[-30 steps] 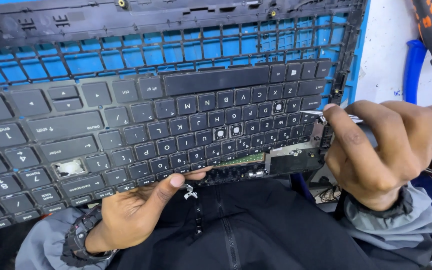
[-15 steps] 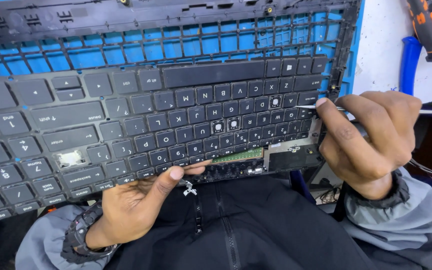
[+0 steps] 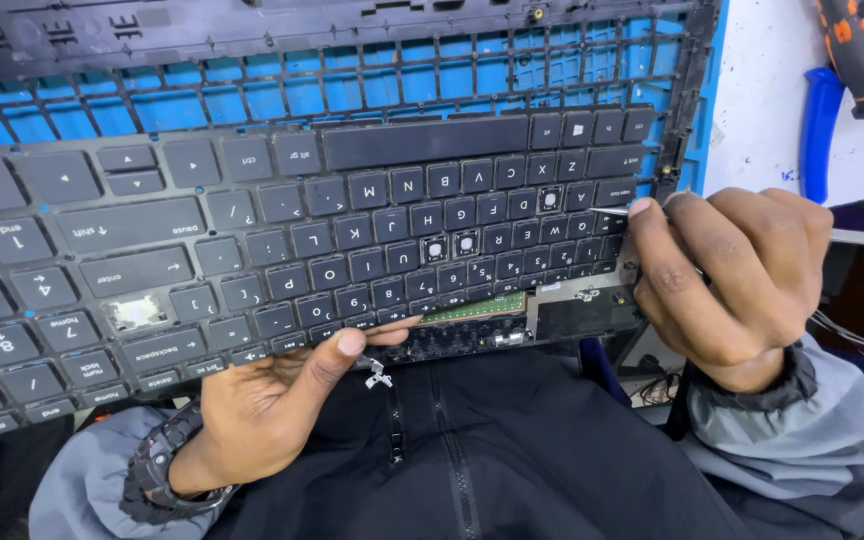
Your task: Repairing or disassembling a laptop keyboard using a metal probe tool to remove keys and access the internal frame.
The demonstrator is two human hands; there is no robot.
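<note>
Left hand (image 3: 262, 410): palm up under the near edge of the black keyboard (image 3: 282, 250), thumb pressed on the key row — gripping that edge.
Right hand (image 3: 737, 280): curled, fingers pinched narrow around a thin metal tool (image 3: 612, 211), tip on the keys at the right end.
Keyboard: upside down to the view, over a black frame (image 3: 372, 85) and blue mat (image 3: 252, 105).
Surface (image 3: 772, 110): white, at right — orange-and-black screwdriver (image 3: 857, 55) on it.

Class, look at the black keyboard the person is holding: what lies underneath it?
Under the keyboard sits a black lattice frame, with a blue mat showing through its openings. Near the lower edge, a dark jacket. Whatever lies directly beneath the keys is covered.
</note>
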